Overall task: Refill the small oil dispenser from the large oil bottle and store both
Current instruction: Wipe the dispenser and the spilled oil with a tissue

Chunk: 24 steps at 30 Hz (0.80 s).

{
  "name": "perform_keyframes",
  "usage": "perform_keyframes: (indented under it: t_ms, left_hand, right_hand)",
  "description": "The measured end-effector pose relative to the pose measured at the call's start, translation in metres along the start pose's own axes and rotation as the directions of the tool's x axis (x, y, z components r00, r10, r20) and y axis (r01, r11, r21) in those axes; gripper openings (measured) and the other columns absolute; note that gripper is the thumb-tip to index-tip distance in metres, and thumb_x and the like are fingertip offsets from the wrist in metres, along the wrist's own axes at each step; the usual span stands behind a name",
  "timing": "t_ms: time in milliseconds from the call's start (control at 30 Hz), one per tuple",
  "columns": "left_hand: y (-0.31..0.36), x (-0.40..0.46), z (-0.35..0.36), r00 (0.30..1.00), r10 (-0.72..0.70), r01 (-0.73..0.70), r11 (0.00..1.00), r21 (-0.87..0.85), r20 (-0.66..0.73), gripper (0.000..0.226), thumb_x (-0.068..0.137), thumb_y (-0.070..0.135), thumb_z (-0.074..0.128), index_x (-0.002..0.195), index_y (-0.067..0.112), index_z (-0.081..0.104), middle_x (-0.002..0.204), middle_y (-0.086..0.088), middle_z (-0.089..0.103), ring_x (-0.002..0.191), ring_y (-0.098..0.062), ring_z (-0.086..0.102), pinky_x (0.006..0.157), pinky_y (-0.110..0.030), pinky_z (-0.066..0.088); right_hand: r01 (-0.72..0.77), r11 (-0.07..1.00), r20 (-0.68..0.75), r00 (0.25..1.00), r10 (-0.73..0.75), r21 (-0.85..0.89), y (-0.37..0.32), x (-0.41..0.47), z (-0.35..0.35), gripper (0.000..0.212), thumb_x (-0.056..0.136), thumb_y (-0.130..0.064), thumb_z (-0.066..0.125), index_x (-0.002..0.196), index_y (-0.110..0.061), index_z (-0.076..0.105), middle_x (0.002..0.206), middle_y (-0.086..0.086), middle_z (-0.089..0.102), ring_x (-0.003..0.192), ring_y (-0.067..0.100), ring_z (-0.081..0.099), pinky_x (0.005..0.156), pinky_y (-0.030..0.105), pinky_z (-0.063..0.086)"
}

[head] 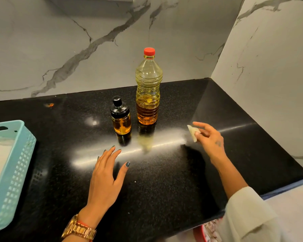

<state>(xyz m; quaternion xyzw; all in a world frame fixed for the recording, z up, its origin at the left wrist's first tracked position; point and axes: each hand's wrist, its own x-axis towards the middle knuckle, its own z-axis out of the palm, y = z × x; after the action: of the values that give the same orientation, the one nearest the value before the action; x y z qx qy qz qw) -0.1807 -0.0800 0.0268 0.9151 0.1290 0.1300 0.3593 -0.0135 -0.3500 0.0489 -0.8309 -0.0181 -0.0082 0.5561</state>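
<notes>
— Left hand lies flat, fingers spread, gripping nothing; where's the oil dispenser?
— Upright at its twelve o'clock, nearer than to the right hand, which pinches a pale scrap. Capped oil bottle stands just beside, one o'clock.

Dispenser just left of bottle

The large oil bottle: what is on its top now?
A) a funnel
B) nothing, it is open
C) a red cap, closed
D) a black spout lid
C: the large oil bottle stands upright on the black counter with its red cap in place; the black lid belongs to the small oil dispenser beside it.
</notes>
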Motion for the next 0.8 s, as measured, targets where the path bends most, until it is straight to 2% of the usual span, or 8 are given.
perform_keyframes:
  t_ms: [67,167,233,300,367,500,667,800]
  left_hand:
    - [-0.001,0.000,0.000,1.000,-0.007,0.007,1.000,-0.004,0.005,0.054,0.085,0.047,0.047,0.135,0.027,0.041,0.147,0.008,0.034,0.139,-0.010,0.022,0.114,-0.043,0.024]
    - [-0.001,0.001,0.001,1.000,-0.005,0.006,1.000,-0.014,0.015,0.054,0.085,0.047,0.047,0.135,0.028,0.042,0.147,0.007,0.035,0.140,-0.011,0.022,0.113,-0.045,0.026]
    - [0.001,0.004,0.001,1.000,0.002,-0.002,1.000,-0.015,0.016,0.053,0.086,0.046,0.048,0.135,0.028,0.042,0.147,0.007,0.035,0.139,-0.010,0.022,0.114,-0.044,0.025]
    - [0.003,0.007,0.002,1.000,0.016,-0.016,1.000,-0.013,0.020,0.052,0.087,0.043,0.049,0.135,0.027,0.042,0.147,0.006,0.035,0.139,-0.010,0.022,0.114,-0.044,0.025]
    - [0.006,0.010,0.002,0.999,0.028,-0.028,1.000,-0.010,0.029,0.051,0.088,0.042,0.049,0.136,0.026,0.041,0.147,0.005,0.036,0.139,-0.012,0.024,0.114,-0.044,0.026]
    - [0.009,0.014,0.004,0.998,0.044,-0.044,0.999,-0.007,0.043,0.050,0.088,0.040,0.050,0.135,0.026,0.042,0.146,0.003,0.038,0.138,-0.014,0.028,0.112,-0.045,0.028]
    - [0.011,0.015,0.005,0.998,0.043,-0.042,0.999,-0.011,0.054,0.052,0.086,0.044,0.047,0.135,0.026,0.042,0.146,0.004,0.037,0.138,-0.013,0.027,0.113,-0.045,0.027]
    - [0.012,0.015,0.006,0.998,0.035,-0.034,0.999,-0.011,0.060,0.053,0.086,0.046,0.046,0.135,0.028,0.041,0.146,0.005,0.036,0.138,-0.013,0.027,0.113,-0.046,0.027]
  right_hand:
    - [-0.213,0.888,0.066,0.977,0.204,0.407,-0.007,-0.007,-0.009,0.039,0.090,0.000,0.050,0.114,-0.029,0.060,0.104,0.009,0.064,0.085,0.014,0.060,0.071,0.023,0.052]
    - [-0.356,0.576,0.161,0.918,0.362,0.735,-0.007,-0.014,-0.028,0.040,0.093,0.001,0.040,0.113,-0.026,0.061,0.108,0.008,0.061,0.084,0.014,0.058,0.062,0.018,0.055]
    - [-0.381,0.406,0.204,0.887,0.414,0.831,-0.001,-0.019,-0.035,0.036,0.091,-0.001,0.042,0.102,-0.022,0.069,0.111,0.010,0.061,0.089,0.016,0.058,0.060,0.020,0.056]
    - [-0.403,0.310,0.242,0.861,0.448,0.861,0.003,-0.023,-0.039,0.021,0.075,-0.007,0.065,0.091,-0.018,0.074,0.111,0.012,0.062,0.091,0.019,0.058,0.060,0.023,0.056]
    - [-0.419,0.268,0.261,0.843,0.471,0.868,0.005,-0.027,-0.042,0.042,0.054,-0.017,0.080,0.095,-0.013,0.072,0.110,0.013,0.060,0.090,0.021,0.056,0.065,0.025,0.054]
    - [-0.419,0.413,0.179,0.844,0.506,0.809,0.008,-0.028,-0.039,0.008,0.084,-0.009,0.058,0.090,-0.013,0.057,0.093,0.010,0.055,0.074,0.015,0.053,0.053,0.014,0.050]
    - [-0.356,0.732,0.088,0.921,0.379,0.581,0.013,-0.028,-0.031,0.017,0.085,0.004,0.058,0.091,-0.011,0.056,0.093,0.011,0.061,0.072,0.020,0.064,0.057,0.019,0.056]
    - [-0.309,0.830,0.095,0.949,0.301,0.463,0.009,-0.024,-0.018,0.027,0.085,0.004,0.059,0.107,-0.010,0.060,0.094,0.012,0.064,0.079,0.021,0.063,0.063,0.020,0.057]
